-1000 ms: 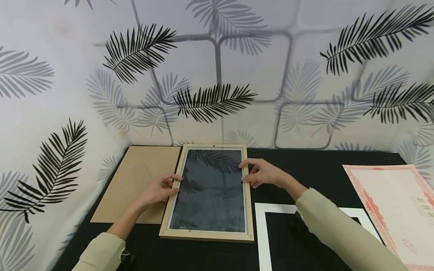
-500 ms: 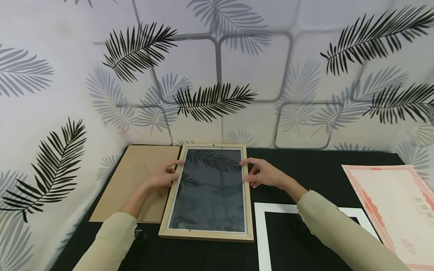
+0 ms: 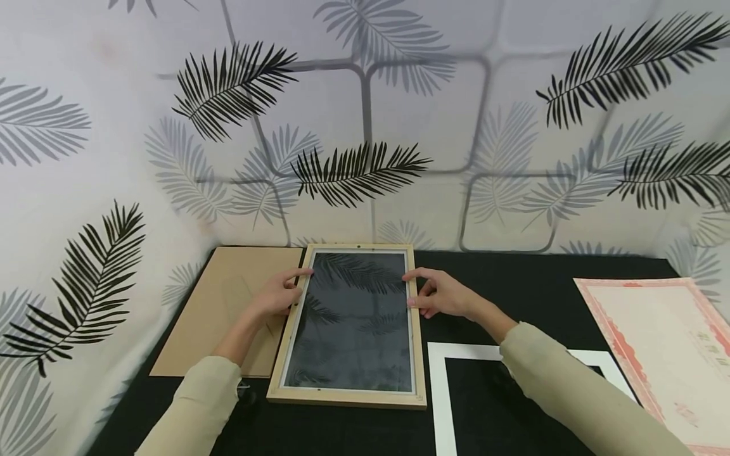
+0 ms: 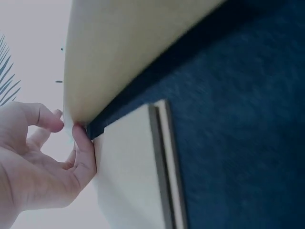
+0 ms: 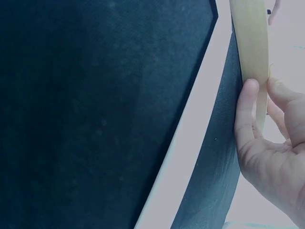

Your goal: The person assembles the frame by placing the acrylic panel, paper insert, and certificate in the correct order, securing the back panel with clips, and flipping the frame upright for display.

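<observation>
A light wooden picture frame [image 3: 349,398] lies on the black tabletop, with a clear, reflective pane [image 3: 353,329] inside it. Leaf shapes from the patterned backdrop are mirrored in the pane. My left hand [image 3: 276,294] holds the frame's left side, its index finger reaching over the rail and its other fingers bent at the outer edge. On the opposite side my right hand [image 3: 447,292] grips the right rail. In the right wrist view, one finger lies against the outer side of the wooden rail [image 5: 252,43] and the thumb rests at its upper edge.
A brown backing board [image 3: 199,316] lies left of the frame, partly under my left forearm. To the right is a white mat border [image 3: 441,392], partly covered by my right sleeve. Beyond it lies a pink-bordered certificate [image 3: 656,329]. A leaf-patterned cloth [image 3: 422,126] hangs behind.
My left hand has slid farther up the left rail, away from me, and now sits about level with the right hand. The right hand and the frame have stayed in place.
</observation>
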`<state>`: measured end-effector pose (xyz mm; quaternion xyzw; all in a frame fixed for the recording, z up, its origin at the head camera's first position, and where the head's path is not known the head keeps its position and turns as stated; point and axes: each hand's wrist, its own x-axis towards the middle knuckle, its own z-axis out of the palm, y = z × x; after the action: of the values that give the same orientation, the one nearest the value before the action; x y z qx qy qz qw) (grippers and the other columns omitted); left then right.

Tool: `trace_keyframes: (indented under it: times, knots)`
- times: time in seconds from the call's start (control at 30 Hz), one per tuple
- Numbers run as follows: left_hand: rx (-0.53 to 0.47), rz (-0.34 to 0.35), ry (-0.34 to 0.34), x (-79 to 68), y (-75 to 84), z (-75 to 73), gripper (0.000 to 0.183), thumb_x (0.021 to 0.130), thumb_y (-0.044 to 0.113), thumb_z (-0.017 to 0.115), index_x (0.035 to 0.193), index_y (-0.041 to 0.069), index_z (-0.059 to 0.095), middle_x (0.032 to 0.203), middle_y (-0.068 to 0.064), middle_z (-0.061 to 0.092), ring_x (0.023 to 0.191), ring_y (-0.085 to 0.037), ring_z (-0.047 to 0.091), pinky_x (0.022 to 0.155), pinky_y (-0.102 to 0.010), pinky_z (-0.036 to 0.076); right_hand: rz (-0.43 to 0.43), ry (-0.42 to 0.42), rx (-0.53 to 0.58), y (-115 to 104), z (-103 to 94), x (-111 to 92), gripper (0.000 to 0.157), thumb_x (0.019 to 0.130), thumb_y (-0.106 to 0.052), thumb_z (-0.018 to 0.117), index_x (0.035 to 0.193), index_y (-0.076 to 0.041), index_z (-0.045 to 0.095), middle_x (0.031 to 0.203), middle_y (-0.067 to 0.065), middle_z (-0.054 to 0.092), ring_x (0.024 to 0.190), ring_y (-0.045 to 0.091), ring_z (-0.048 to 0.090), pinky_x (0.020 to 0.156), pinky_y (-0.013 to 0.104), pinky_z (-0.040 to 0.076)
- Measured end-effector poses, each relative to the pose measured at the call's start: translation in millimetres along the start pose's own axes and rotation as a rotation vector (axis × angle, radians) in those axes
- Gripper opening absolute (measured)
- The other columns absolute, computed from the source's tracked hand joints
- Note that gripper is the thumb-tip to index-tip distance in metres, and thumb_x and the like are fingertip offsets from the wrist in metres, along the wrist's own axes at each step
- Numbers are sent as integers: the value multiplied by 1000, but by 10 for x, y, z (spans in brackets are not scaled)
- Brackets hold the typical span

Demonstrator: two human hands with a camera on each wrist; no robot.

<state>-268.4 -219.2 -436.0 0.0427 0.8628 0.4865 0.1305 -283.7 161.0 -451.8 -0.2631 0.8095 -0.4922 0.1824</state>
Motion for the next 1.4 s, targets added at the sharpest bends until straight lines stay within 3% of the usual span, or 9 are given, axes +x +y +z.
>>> trace_keyframes:
  times: [0.1,0.2,0.33,0.4,0.57,0.73,0.93,1.23,1.4]
  knots:
    - [31,9,20,32,34,22,61,98,0,44,157,11,39,76,-5,45,48,-9,25,49,-27,30,4,1,-4,-3,-2,11,56,97,-7,71,146,2,46,85,15,64,73,29,67,66,39,59]
    - [58,6,55,65,58,43,63,97,0,45,158,9,36,82,-9,48,53,-10,32,52,-26,33,3,1,-5,-17,-1,16,58,97,-7,71,148,1,45,85,14,65,73,29,67,66,39,59]
    - [84,-1,81,76,66,58,61,97,0,45,158,6,36,114,-25,55,59,-12,39,57,-27,37,-11,2,-2,-28,5,13,59,97,-8,71,148,1,43,84,15,64,72,29,67,65,40,59]
    - [94,6,66,75,59,57,62,97,-1,45,158,5,35,112,-26,55,57,-12,38,56,-27,37,-8,8,-3,-30,9,6,61,97,-8,71,149,1,42,84,16,64,72,29,66,65,40,59]
    - [55,41,8,53,33,21,64,96,-3,46,158,3,32,79,-8,44,52,-10,31,54,-28,33,20,33,16,-30,30,-4,69,96,-7,72,154,-4,36,87,19,64,72,31,66,66,42,59]
    - [-41,34,-54,19,-3,-38,62,100,-1,48,159,4,31,99,-15,51,57,-11,33,57,-29,34,40,57,41,-13,47,-11,74,95,-7,73,157,-6,32,89,19,64,73,33,66,67,43,59]
    - [-20,10,-68,22,-45,-80,59,101,3,52,157,5,35,133,-29,48,82,-21,49,65,-33,43,32,61,44,2,45,-16,73,95,-8,73,156,-4,32,90,20,63,73,32,66,66,42,59]
    - [82,37,-80,-23,49,-63,58,100,3,52,155,-2,35,133,-33,48,102,-32,55,73,-40,53,34,52,43,30,36,4,72,95,-8,73,156,-4,33,88,19,62,72,30,67,66,40,59]
    - [87,38,-83,-28,57,-72,57,100,1,51,155,-2,35,129,-32,48,94,-27,56,69,-39,53,31,40,39,17,32,9,76,96,-7,73,157,-2,28,88,18,63,71,29,67,65,40,59]
